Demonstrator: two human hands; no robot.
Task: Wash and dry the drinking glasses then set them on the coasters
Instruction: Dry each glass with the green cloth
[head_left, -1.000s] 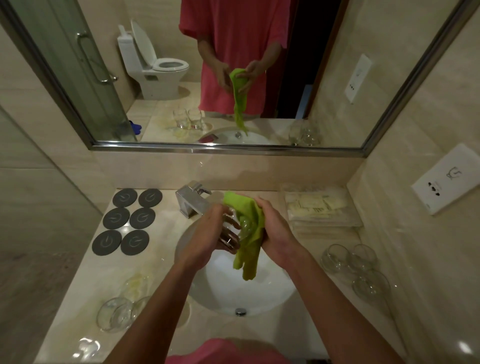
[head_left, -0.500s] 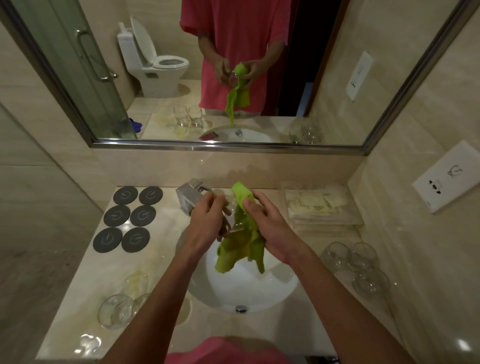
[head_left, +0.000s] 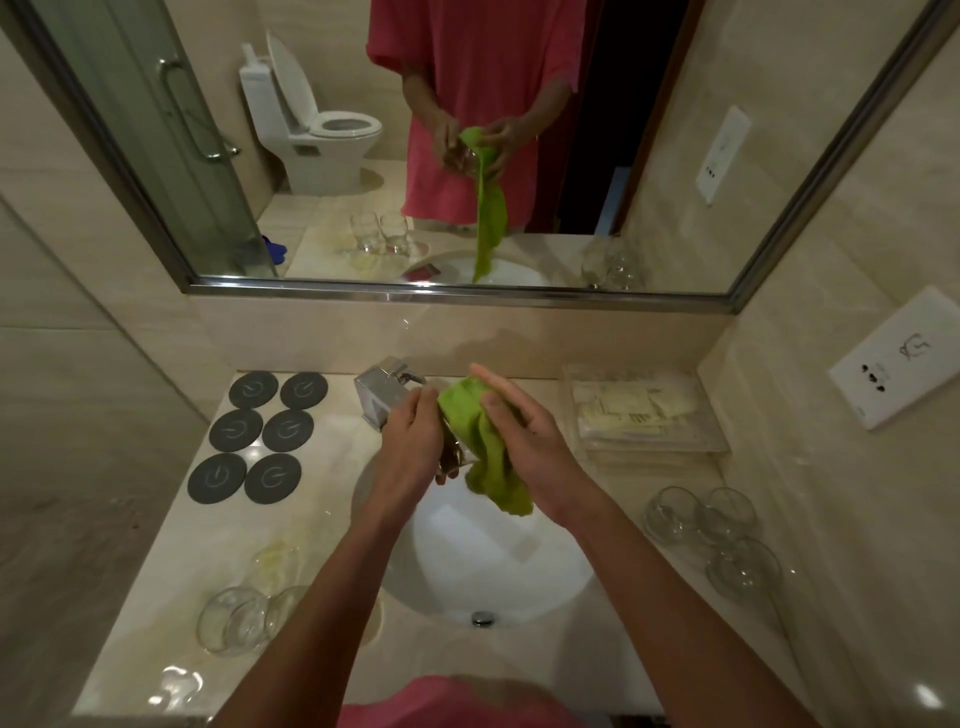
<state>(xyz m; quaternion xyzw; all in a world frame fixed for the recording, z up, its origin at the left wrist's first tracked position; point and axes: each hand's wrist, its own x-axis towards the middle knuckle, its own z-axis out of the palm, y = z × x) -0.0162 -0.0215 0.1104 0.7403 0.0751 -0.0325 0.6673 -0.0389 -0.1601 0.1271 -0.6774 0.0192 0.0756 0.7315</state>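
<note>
Above the white sink (head_left: 519, 587), my left hand (head_left: 413, 444) grips a clear drinking glass (head_left: 453, 458), mostly hidden by fingers and cloth. A green cloth (head_left: 491, 457) drapes over the glass, and my right hand (head_left: 524, 436) presses it against the glass with fingers nearly straight. Several dark round coasters (head_left: 260, 436) lie bare at the back left of the counter. Two glasses (head_left: 244, 618) stand at the front left. Three more glasses (head_left: 711, 530) stand on the right.
A chrome faucet (head_left: 387, 392) stands just behind my hands. A clear tray of sachets (head_left: 644, 410) sits at the back right. A mirror (head_left: 675, 156) spans the wall behind, and a socket plate (head_left: 893, 364) is on the right wall.
The cloth has shifted from inside the glass to over its outside. My right hand's fingers have straightened over it, and both hands sit slightly higher, nearer the faucet.
</note>
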